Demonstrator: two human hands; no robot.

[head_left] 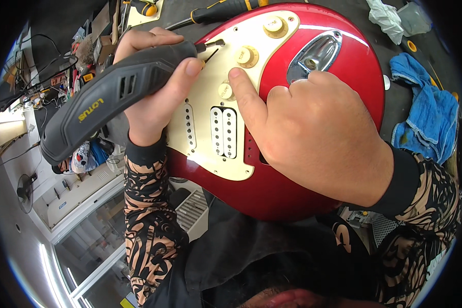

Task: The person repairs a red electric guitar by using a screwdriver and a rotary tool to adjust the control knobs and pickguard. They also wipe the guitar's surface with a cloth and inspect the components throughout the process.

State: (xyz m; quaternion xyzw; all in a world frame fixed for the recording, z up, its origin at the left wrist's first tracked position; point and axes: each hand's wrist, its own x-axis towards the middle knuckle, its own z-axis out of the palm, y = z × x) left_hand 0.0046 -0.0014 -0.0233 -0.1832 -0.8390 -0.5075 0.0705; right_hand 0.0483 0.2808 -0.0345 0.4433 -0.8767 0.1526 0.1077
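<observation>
A red electric guitar body (287,205) lies in front of me, carrying a cream pickguard (205,84). My left hand (156,105) is closed around a black handheld power tool (113,84), whose thin metal tip meets the pickguard beside a narrow slot. The tool's exact kind is not plain. My right hand (318,133) rests over the guitar, index finger stretched to the pickguard between a volume knob (225,91) and a tone knob (246,56); its other fingers curl and hold nothing visible. A second tone knob (275,26) and a white double-row pickup (223,132) show nearby.
A chrome jack plate (315,54) sits on the guitar. Beyond it are a blue cloth (423,110), white tissue (386,19) and a black-and-yellow screwdriver (226,10). Mixed tools and cables (41,56) crowd the left; a small fan (24,192) stands farther off.
</observation>
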